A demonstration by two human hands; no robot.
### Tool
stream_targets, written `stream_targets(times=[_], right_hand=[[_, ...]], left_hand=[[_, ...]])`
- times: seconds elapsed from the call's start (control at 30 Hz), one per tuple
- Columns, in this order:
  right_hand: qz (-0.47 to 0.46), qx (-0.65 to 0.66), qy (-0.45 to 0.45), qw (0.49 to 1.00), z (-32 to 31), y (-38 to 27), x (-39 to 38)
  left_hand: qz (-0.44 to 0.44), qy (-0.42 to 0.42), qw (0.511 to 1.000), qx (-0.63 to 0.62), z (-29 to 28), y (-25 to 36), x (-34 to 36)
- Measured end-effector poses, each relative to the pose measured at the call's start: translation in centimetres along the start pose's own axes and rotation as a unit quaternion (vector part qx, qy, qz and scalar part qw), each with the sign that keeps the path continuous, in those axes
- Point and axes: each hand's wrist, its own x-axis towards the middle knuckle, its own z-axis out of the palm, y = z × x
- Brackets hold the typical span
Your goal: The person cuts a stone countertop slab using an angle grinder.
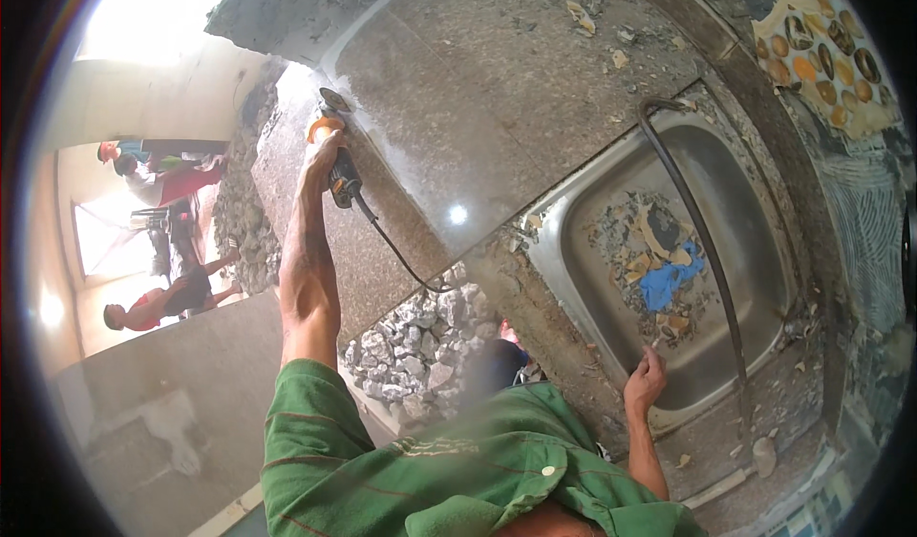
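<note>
My left hand (325,148) is wrapped round an angle grinder (341,176) with a dark body and an orange front part. Its disc (334,100) is by the pale dusty line along the brown speckled stone counter (458,88). A black cord (392,246) trails from the grinder's back end toward me. My right hand (647,381) is at the near rim of a stainless steel sink (604,317), fingers drawn together. Something small and pale seems to be between them, too small to make out. Rubble and a crumpled blue scrap (670,278) lie in the sink.
A dark bent pipe (695,207) arches across the sink. Broken stones (420,346) are heaped below the counter's near edge. Chips (580,18) litter the counter's far end. Several people (162,298) are off to the left, beyond more rubble (246,217).
</note>
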Motion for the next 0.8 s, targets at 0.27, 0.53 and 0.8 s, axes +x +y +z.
stream_targets(times=[0.27, 0.53, 0.8], right_hand=[[-0.007, 0.022, 0.006, 1.0, 0.5, 0.6, -0.1], [0.004, 0.044, -0.021, 0.999, -0.1, 0.0, 0.2], [0.059, 0.024, -0.034, 0.997, -0.9, -1.6, 0.4]], left_hand=[[0.018, -0.037, 0.999, -0.005, -0.2, 0.3, -1.0], [0.025, -0.015, 0.999, -0.015, 0.1, 0.3, -0.8], [0.044, -0.013, 0.999, 0.013, 0.1, 0.4, -3.1]])
